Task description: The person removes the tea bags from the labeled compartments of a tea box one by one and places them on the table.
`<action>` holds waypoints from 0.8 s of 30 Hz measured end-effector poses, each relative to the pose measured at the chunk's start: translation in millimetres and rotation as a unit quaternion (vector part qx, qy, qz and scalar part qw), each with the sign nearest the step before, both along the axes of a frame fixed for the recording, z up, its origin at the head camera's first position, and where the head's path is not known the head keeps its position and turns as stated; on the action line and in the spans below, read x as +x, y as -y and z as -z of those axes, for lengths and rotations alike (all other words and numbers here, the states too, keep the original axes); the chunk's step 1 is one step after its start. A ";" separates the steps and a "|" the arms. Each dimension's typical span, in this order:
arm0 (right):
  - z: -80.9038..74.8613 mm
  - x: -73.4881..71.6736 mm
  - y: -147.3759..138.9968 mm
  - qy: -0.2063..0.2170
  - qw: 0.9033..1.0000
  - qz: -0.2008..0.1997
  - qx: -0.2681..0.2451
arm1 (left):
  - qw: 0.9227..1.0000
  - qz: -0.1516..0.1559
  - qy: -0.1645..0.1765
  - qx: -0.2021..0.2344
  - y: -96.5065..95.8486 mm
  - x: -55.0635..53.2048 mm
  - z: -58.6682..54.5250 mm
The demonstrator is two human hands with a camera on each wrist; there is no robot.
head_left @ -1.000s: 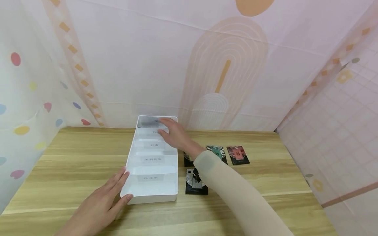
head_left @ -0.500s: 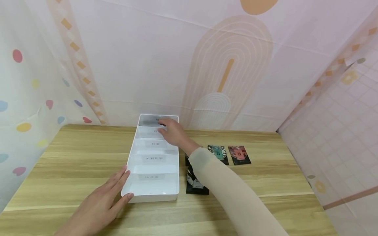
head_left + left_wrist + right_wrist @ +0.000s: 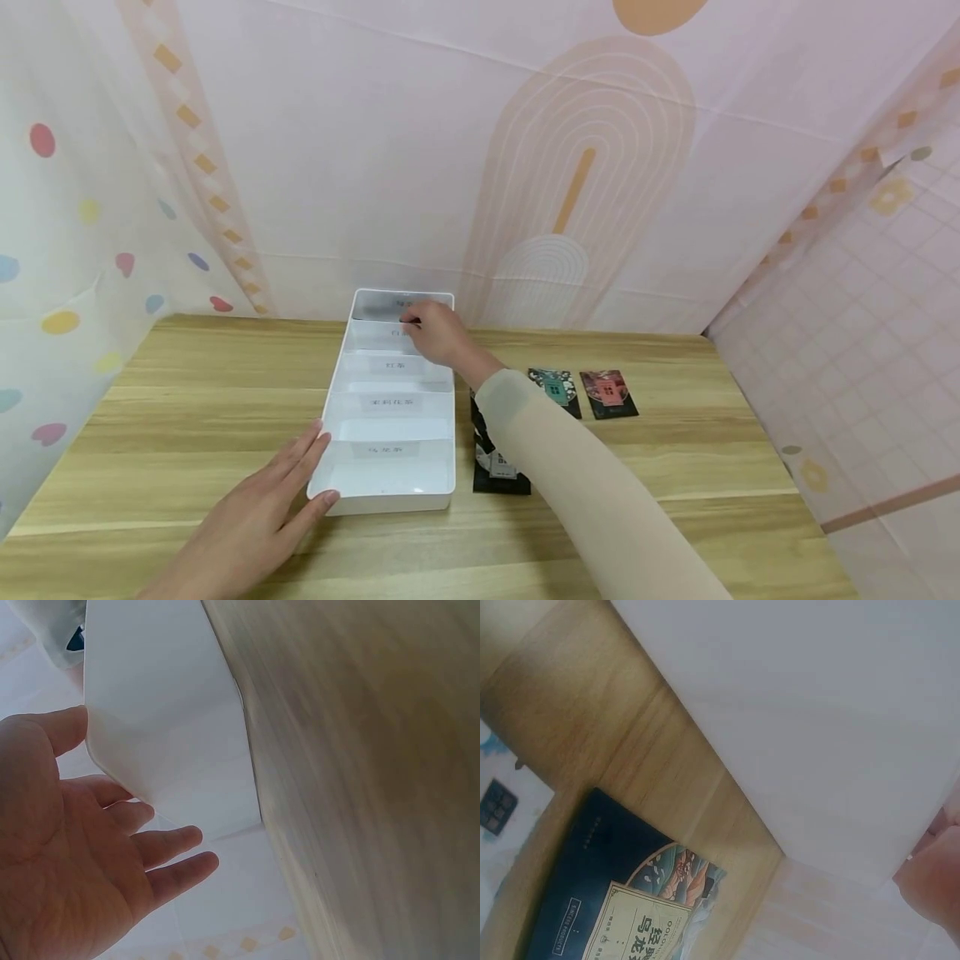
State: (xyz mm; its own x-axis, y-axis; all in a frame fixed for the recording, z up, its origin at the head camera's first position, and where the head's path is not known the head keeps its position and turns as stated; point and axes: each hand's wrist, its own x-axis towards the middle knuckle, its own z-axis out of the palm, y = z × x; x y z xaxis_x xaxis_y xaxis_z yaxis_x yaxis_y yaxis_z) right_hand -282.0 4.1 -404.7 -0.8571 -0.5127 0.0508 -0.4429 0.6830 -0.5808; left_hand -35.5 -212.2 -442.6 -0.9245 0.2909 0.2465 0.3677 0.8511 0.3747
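Note:
A long white box [image 3: 390,479] with several labelled compartments lies lengthwise on the table. My left hand [image 3: 251,508] rests its fingers along the box's left side and its thumb at the near corner; in the left wrist view those fingers [image 3: 169,846] look fairly straight. Over the farthest compartment, my right hand [image 3: 441,333] has thumb and forefinger drawn together, pinching a small dark edge, probably of a packet, mostly hidden by the fingers. In the right wrist view the box wall [image 3: 802,735] covers most of that hand.
Right of the box lie a green tea sachet [image 3: 555,390], a red one [image 3: 609,394] and a black-and-silver one [image 3: 501,475]. Another, partly behind the right sleeve [image 3: 585,483], shows in the right wrist view as a dark blue oolong sachet [image 3: 607,862]. A patterned cloth [image 3: 360,167] hangs behind the table.
My right thumb and forefinger, spread apart a second ago, have come together at the farthest compartment. The left hand keeps its place on the box. The head view has shifted slightly.

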 end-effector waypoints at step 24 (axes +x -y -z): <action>-10.1 -3.4 -20.5 -0.032 0.989 0.043 -0.138 | 1.000 -0.006 -0.008 -0.007 -1.9 0.5 -0.6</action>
State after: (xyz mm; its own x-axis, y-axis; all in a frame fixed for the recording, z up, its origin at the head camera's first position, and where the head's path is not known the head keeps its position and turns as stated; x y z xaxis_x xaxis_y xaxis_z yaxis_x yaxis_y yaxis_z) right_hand -285.4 24.6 -394.5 -0.8874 -0.3972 0.2341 -0.4322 0.5396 -0.7225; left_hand -35.0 -210.3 -442.0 -0.9240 0.2833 0.2567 0.3632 0.8602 0.3580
